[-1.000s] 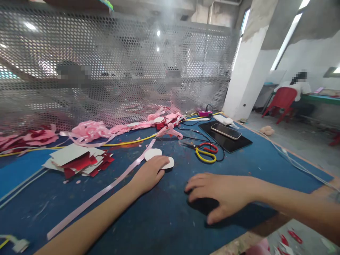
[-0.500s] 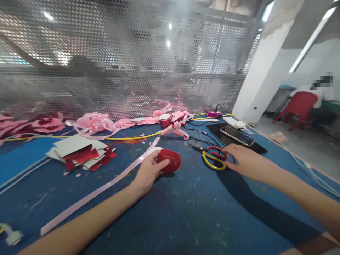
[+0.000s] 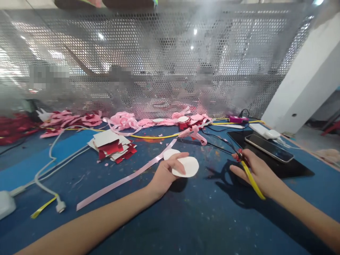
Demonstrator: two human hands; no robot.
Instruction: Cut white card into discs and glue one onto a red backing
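Lifts scissors (image 3: 251, 179) off table (image 3: 186, 219), clamped in right hand (image 3: 259, 173); pinches card disc (image 3: 187, 166) in left hand (image 3: 163, 175), flipped from red to white side. No cut begun yet; ribbon (image 3: 124, 180) untouched.

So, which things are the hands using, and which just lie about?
In use: white oval card piece in left hand; yellow and red scissors in right hand.
Lying about: pink glue gun; dark smartphone; pink ribbon strip; pile of red and white card scraps.

Ceiling spots glare through the mesh (image 3: 159, 53) — the right hand (image 3: 259, 173) throws a dark shadow; edges bow, blurred.
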